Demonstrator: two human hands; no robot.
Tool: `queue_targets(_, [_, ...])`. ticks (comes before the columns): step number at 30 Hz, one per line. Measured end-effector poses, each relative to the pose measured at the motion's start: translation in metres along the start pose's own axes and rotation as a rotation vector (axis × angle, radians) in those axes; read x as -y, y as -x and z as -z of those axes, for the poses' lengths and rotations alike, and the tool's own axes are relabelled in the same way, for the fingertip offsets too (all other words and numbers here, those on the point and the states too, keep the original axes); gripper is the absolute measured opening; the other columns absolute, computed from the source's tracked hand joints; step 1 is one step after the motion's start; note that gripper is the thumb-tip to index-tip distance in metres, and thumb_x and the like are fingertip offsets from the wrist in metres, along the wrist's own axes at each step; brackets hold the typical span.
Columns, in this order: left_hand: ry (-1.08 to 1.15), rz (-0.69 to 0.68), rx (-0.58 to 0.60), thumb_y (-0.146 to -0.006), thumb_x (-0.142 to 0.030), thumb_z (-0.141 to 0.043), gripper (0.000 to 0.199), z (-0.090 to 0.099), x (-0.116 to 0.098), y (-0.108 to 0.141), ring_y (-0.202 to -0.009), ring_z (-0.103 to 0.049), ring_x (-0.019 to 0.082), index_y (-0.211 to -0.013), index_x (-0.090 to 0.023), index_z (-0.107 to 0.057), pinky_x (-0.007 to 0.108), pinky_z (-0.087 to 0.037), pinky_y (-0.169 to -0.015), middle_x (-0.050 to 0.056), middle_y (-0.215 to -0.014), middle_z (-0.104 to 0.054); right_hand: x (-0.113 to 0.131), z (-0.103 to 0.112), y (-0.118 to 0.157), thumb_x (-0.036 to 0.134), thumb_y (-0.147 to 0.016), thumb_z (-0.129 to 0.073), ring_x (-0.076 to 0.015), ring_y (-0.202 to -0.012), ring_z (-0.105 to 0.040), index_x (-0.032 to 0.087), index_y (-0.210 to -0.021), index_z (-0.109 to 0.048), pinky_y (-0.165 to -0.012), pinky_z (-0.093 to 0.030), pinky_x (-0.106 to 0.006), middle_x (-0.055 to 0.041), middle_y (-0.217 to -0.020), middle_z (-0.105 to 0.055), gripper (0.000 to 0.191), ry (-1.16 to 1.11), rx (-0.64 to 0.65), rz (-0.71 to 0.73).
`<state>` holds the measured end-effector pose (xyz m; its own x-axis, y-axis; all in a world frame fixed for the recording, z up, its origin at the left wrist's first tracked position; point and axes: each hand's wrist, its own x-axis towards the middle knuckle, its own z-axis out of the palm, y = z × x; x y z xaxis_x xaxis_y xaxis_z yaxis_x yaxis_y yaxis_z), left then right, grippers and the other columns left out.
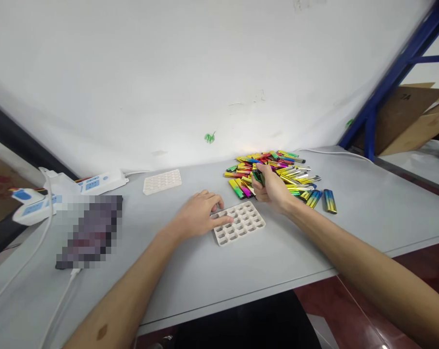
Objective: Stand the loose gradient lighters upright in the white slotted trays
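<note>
A white tray with rows of small slots lies in front of me, and no lighter shows in its slots. My left hand rests at its left edge, thumb stretched over the slots and fingers bent. At the pile of shiny coloured lighters, my right hand is closed round a dark green lighter. The far side of that grip is hidden. One blue and yellow lighter lies apart at the pile's right.
A second white slotted tray lies near the wall. On the left are power strips, a blurred-out dark device and white cables. A blue metal frame and cardboard boxes stand at the right.
</note>
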<state>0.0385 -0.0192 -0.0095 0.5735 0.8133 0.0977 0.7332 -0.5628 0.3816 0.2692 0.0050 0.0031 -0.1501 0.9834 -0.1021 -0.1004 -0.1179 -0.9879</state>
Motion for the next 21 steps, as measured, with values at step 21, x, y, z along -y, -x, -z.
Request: queue_targets(21, [-0.027,0.008,-0.006,-0.083,-0.071,-0.061,0.049,0.0045,-0.0005,0.0010,-0.091,-0.057,0.023,-0.096,-0.023,-0.062,0.035,-0.041,-0.081,0.002,-0.091,-0.064,-0.0011,0.0006,0.0019,0.059,-0.096,-0.037,-0.0075,-0.043,-0.006,0.022,-0.054,-0.032,-0.040,-0.008,-0.024,0.0088,-0.047,-0.014,0.056,-0.074,0.083,-0.047])
